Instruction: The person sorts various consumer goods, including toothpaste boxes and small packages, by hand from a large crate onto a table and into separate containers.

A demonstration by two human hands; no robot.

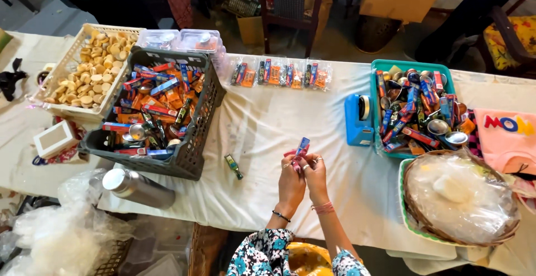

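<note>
A small flat packet (301, 146), glossy blue and red, stands upright near the table's front edge, pinched between both hands. The left hand (291, 182) and right hand (316, 176) press together, fingers closed on it above the creased white cloth (262, 136).

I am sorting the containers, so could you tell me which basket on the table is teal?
The teal basket right of the hands, beside the blue tape dispenser; the others are dark grey and cream.

Floral sleeves, teal, black and white. Left hand (291, 182): rings, dark bead bracelet. Right hand (316, 176): rings, pink-red thread bangles at wrist.
</note>
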